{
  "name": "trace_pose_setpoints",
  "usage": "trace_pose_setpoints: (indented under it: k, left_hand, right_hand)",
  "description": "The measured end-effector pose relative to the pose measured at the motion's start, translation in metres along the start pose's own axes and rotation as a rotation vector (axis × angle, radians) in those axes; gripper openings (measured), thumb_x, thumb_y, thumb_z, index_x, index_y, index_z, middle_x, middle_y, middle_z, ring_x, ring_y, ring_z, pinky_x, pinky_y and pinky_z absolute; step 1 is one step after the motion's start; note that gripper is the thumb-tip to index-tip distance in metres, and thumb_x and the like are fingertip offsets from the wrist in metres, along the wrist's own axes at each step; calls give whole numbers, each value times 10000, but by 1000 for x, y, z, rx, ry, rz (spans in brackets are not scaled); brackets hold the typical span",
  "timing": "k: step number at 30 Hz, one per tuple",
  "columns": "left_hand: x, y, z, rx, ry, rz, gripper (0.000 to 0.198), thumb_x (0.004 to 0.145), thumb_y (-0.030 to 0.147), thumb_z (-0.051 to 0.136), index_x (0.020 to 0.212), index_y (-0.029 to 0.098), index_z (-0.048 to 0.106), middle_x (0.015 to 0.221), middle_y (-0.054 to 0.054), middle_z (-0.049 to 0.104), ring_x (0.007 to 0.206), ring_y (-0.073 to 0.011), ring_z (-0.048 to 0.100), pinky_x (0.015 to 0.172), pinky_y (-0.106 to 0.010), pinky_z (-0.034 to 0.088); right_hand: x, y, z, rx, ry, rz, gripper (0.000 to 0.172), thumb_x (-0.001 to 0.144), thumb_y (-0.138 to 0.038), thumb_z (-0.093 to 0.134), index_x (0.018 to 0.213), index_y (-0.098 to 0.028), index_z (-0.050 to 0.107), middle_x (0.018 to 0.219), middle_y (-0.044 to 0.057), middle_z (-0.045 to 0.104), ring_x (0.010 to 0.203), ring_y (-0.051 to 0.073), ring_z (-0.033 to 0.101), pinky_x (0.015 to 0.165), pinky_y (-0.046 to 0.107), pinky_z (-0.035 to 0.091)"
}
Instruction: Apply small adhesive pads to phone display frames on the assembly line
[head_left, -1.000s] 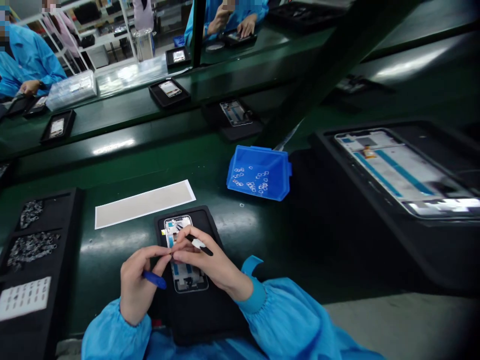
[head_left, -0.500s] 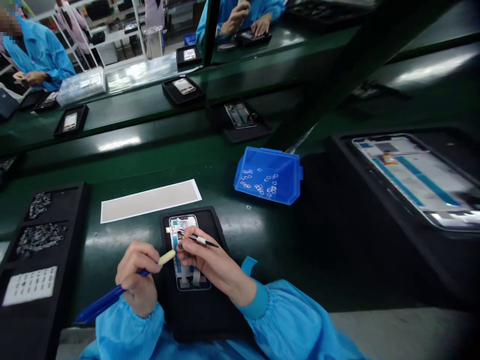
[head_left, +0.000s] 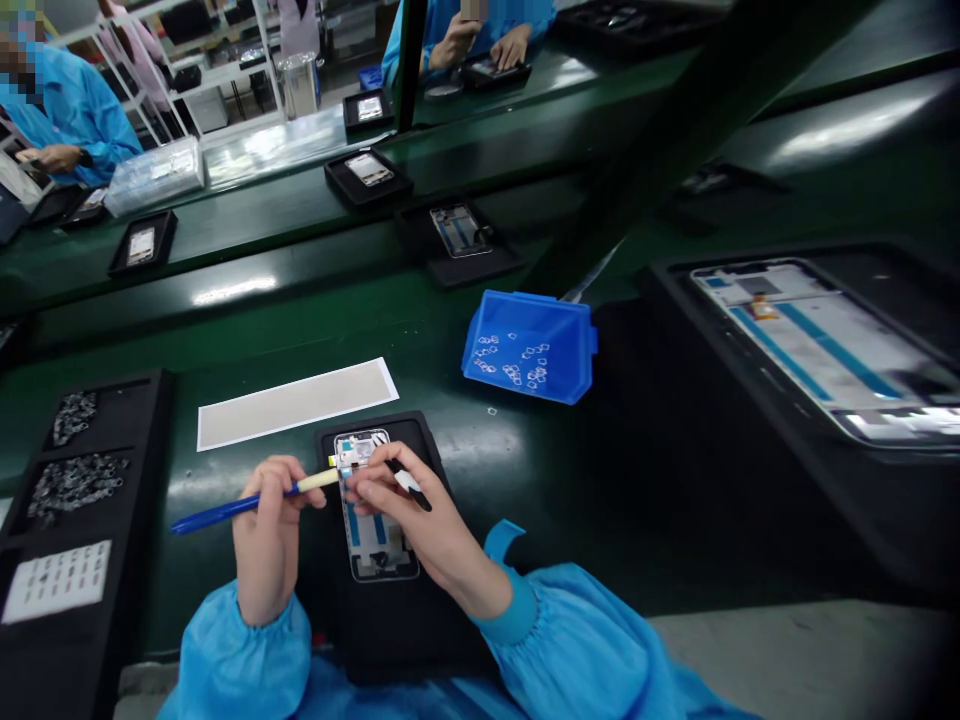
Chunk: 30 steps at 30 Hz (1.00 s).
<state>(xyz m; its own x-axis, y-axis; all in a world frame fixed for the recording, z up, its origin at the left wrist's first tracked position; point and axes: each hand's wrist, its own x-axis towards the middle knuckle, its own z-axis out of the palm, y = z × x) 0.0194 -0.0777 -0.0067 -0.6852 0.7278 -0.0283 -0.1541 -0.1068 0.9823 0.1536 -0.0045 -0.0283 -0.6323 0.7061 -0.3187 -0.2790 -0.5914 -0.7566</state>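
A phone frame (head_left: 373,535) lies in a black tray (head_left: 420,440) on the green bench in front of me. My left hand (head_left: 268,530) grips a blue stick tool (head_left: 225,510) with a cream tip, and that tip touches the upper end of the frame. My right hand (head_left: 420,520) rests over the frame and holds black tweezers (head_left: 409,484) pointed at the same upper end. Both sleeves are light blue.
A blue bin (head_left: 529,345) of small clear parts sits to the right beyond the tray. A pale paper strip (head_left: 296,403) lies behind it. Black parts trays (head_left: 75,480) stand at left, a large tray with a frame (head_left: 817,340) at right. Other workers sit across the belt.
My left hand has turned the blue stick so it lies level and its cream tip now presses on the frame's top. My right hand has shifted slightly with the tweezers.
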Motion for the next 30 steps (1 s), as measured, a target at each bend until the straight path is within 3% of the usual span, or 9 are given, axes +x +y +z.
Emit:
trace_pose_setpoints:
  k: [3, 6, 10, 15, 18, 30]
  left_hand:
    - [-4, 4, -5, -26, -128, -101, 253, 840, 409, 696, 844, 180, 587, 912, -5, 582, 749, -144, 677, 721, -287, 587]
    - [-9, 1, -8, 45, -114, -77, 228, 873, 396, 661, 910, 187, 579, 972, -12, 584, 781, -152, 700, 778, -322, 605]
    - [-14, -4, -7, 206, -61, 75, 158, 924, 345, 600, 959, 199, 548, 991, -19, 604, 792, -137, 706, 768, -304, 615]
    - [-19, -8, -6, 440, -37, 419, 35, 932, 216, 568, 925, 199, 538, 956, -34, 648, 848, -150, 697, 758, -297, 607]
    - [-21, -11, -8, 545, -50, 566, 64, 912, 144, 569, 927, 200, 545, 950, -41, 667, 912, -159, 677, 784, -307, 594]
    - [-26, -20, -7, 627, -95, 758, 172, 860, 58, 596, 940, 207, 562, 964, -31, 695, 903, -150, 686, 773, -281, 577]
  right_hand:
    - [0, -1, 2, -21, 35, -79, 390, 746, -445, 816, 929, -236, 542, 878, -8, 712, 861, 175, 711, 813, 323, 580]
    - [0, -3, 3, -63, 47, -117, 365, 772, -436, 794, 938, -241, 534, 881, -4, 706, 841, 180, 707, 840, 354, 574]
    - [1, -4, 4, -186, 57, -216, 331, 799, -391, 772, 953, -242, 520, 907, 16, 701, 833, 177, 696, 866, 365, 561]
    - [1, -1, 8, -287, 102, -414, 270, 797, -256, 736, 957, -248, 519, 893, -5, 656, 835, 157, 678, 787, 303, 577]
    - [1, 2, 9, -341, 117, -488, 235, 819, -203, 691, 974, -248, 521, 852, -21, 639, 776, 139, 666, 759, 287, 567]
    - [1, 5, 9, -464, 166, -602, 232, 814, -143, 635, 983, -239, 508, 794, -32, 620, 668, 119, 635, 626, 232, 532]
